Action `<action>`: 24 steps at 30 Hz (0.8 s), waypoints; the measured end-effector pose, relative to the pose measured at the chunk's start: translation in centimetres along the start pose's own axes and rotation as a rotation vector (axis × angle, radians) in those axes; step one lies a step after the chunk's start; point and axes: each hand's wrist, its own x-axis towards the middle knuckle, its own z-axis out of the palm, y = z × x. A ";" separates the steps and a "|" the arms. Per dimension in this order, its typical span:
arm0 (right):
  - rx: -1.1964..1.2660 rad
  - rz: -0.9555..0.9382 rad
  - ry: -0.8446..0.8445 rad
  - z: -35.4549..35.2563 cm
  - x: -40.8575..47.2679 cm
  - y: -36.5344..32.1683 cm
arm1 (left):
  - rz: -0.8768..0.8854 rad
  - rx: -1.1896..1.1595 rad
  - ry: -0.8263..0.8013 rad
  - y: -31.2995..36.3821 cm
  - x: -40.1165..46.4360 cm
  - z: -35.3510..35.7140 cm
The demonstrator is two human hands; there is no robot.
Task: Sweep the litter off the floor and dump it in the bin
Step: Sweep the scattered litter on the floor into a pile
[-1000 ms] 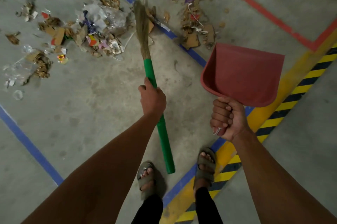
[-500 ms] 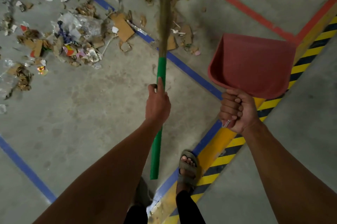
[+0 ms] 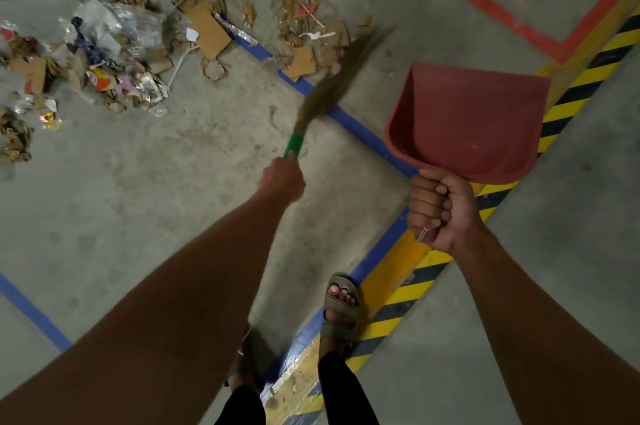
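We see the left hand [image 3: 282, 179] with its fingers curled tight round the green handle of the broom [image 3: 325, 89]; only a short green stub shows past the knuckles. Beyond that stub the brown bristles fan up and to the right, blurred, their tips reaching among the cardboard scraps near the blue floor line [image 3: 360, 134].

The right hand [image 3: 441, 208] is a closed fist round the handle of the dustpan [image 3: 467, 120], all 4 fingers wrapped with the thumb on top. The pan is dull red plastic with raised side walls and a broad flat lip. It rises straight above the fist, held off the floor, and we see nothing lying in it.

The litter [image 3: 114, 54] lies well beyond the left fingertips and to their left: torn brown cardboard, crumpled clear plastic, bright wrappers and paper bits, strewn across the grey concrete on both sides of the blue line.
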 end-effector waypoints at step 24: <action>-0.109 0.107 -0.036 8.7 6.3 0.0 | 0.063 -0.114 0.194 -10.0 -2.2 -3.3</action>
